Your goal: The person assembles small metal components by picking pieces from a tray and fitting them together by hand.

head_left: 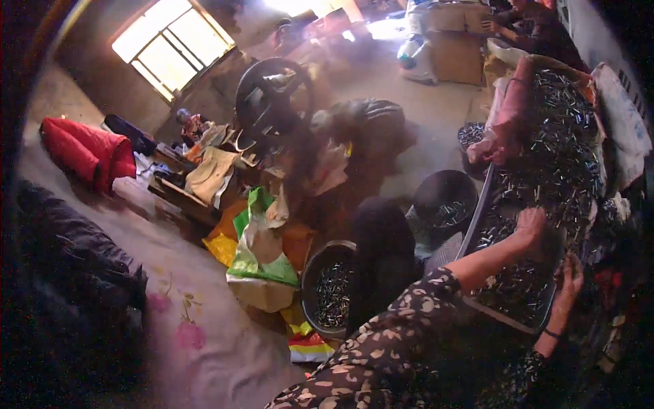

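Note:
Small dark and shiny metal tubes (555, 157) lie in a broad heap on the right, spread over a cloth-lined surface. At the heap's near part, my left hand (531, 223) is curled closed among the tubes; whatever its fingers hold is hidden. A grey plastic tray (507, 319) with tubes in it sits beneath my left forearm. By this tray's right edge is my right hand (569, 274), its fingers bent together and a dark band on the wrist. Anything between those fingers is too small to make out.
Tubes also fill a round basin (310, 279) beside my knee, while a black bucket (446, 187) holds fewer. Sacks (262, 266) lie left of the basin. A person (528, 31) sits beyond the heap, near cardboard boxes (458, 58). A spoked wheel (274, 95) stands farther off.

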The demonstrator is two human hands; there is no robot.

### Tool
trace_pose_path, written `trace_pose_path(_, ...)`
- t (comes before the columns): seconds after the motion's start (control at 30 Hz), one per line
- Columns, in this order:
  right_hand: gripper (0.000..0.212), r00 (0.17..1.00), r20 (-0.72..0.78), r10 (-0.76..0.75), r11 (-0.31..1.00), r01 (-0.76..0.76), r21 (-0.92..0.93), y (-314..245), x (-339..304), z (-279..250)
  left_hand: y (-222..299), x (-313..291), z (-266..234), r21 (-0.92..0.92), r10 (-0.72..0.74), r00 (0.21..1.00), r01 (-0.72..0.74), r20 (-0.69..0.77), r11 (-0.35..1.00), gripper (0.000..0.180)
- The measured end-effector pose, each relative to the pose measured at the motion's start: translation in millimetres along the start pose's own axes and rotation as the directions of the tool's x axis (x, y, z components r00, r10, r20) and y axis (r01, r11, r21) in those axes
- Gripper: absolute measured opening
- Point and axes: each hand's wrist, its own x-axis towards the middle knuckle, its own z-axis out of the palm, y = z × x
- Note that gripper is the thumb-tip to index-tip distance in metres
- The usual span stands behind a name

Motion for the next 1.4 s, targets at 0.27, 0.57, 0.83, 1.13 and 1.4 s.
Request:
trace_pose_path(0.27, 0.027, 0.952, -0.079, -0.296, 0.83, 0.215, -0.515, -44.3, -29.0, -2.1, 30.7, -52.6, -36.8, -0.711, 0.258, 0.677, 0.562, 0.689, 0.423, 0.023)
trace_pose_path(0.57, 0.027, 0.977, -0.163, -0.14, 0.977, 0.11, -0.181, -31.0, -38.5, 27.6, 11.4, -85.9, -52.2, -0.737, 0.35, 0.698, 0.675, 0.625, -0.031, 0.02)
trace_pose_path(0.83, 0.025, 0.96, -0.247, -0.128, 0.983, 0.089, -0.163, -27.2, -19.5, 11.3, 42.0, -82.0, -102.8, -0.496, 0.349, 0.559, 0.829, 0.752, -0.258, 0.019)
trace_pose_path(1.13, 0.021, 0.992, -0.124, 0.007, 0.998, -0.015, -0.067, -24.7, -23.8, 15.0, 21.6, -80.3, -81.5, -0.598, 0.381, 0.579, 0.797, 0.721, -0.079, 0.021)
trace_pose_path(1.4, 0.018, 0.988, -0.107, -0.109, 0.987, 0.095, -0.127, -24.5, -23.7, 16.2, 22.8, -89.3, -100.6, -0.618, 0.339, 0.589, 0.786, 0.733, -0.03, 0.024)
